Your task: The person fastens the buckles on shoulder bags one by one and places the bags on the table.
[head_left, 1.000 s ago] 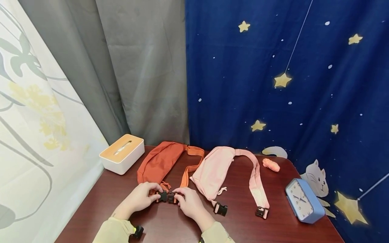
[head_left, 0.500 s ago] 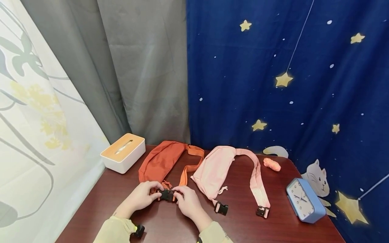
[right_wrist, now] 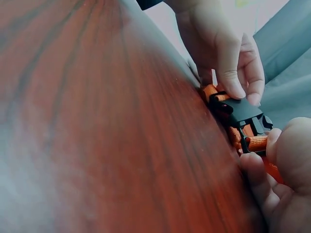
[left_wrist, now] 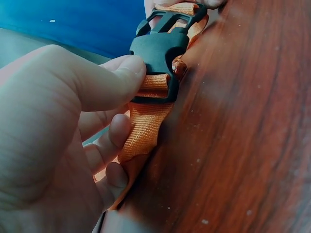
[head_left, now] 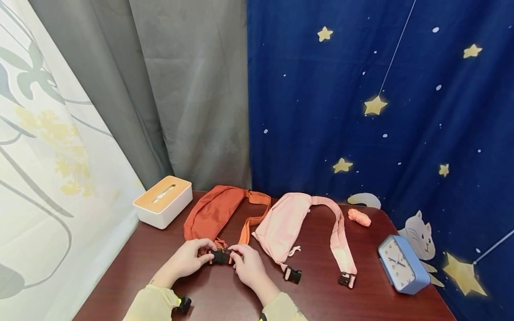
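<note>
My left hand (head_left: 188,259) pinches the socket half of a black side-release buckle (left_wrist: 158,53) between thumb and fingers. At the other end, my right hand (head_left: 250,267) pinches the prong half by its orange webbing. In the left wrist view the prongs sit in the socket, with part of their frame showing outside; whether they are latched I cannot tell. The orange strap (head_left: 257,221) joins this buckle to a rust-orange waist bag (head_left: 214,214) lying just beyond the hands. To its right lies a pink waist bag (head_left: 283,223), its two buckle halves apart.
A white tissue box (head_left: 162,209) with a wooden lid stands at the back left of the dark red table (head_left: 217,298). On the right are a blue alarm clock (head_left: 403,264) and a coral-coloured bundle (head_left: 359,217). Curtains hang behind the table.
The two halves of the orange bag's buckle were slightly apart a second ago; the prong half has moved left into the socket. Both hands keep their grip and have barely moved since the middle frame.
</note>
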Demonstrator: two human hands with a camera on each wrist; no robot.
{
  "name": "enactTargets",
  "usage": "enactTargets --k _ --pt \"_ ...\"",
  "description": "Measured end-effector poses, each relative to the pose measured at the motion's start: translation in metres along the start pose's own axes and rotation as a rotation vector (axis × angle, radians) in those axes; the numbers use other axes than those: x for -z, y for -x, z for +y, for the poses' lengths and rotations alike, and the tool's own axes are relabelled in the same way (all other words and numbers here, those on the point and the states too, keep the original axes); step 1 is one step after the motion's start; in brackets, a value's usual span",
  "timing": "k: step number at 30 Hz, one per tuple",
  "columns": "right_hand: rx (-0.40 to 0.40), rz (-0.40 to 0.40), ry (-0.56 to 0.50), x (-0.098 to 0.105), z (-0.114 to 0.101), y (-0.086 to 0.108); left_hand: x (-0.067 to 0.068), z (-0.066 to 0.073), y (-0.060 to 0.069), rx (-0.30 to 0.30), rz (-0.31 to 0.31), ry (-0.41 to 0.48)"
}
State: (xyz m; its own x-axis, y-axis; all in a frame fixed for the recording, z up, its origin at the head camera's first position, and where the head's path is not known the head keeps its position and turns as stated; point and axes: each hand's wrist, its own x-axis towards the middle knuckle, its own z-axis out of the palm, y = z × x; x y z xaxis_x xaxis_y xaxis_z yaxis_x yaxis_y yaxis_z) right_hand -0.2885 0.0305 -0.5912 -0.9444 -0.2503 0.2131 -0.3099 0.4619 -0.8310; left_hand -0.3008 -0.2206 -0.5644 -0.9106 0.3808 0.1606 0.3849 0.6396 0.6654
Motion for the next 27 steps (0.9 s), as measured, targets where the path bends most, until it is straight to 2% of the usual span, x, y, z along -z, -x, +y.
enactTargets --k 9,20,27 --pt "0.04 0.008 0.092 -0.0025 -0.0008 -0.001 -0.0009 0.0006 -0.0001 0.012 -0.001 0.013" --pt "0.106 -0.004 0.187 -0.0034 -0.0018 -0.0038 -0.0004 -0.0006 -0.0012 -0.025 0.005 -0.006" --pt "0.119 -0.027 0.178 -0.0055 -0.0056 -0.0042 -0.0013 -0.0005 -0.0002 -0.011 0.001 0.009"
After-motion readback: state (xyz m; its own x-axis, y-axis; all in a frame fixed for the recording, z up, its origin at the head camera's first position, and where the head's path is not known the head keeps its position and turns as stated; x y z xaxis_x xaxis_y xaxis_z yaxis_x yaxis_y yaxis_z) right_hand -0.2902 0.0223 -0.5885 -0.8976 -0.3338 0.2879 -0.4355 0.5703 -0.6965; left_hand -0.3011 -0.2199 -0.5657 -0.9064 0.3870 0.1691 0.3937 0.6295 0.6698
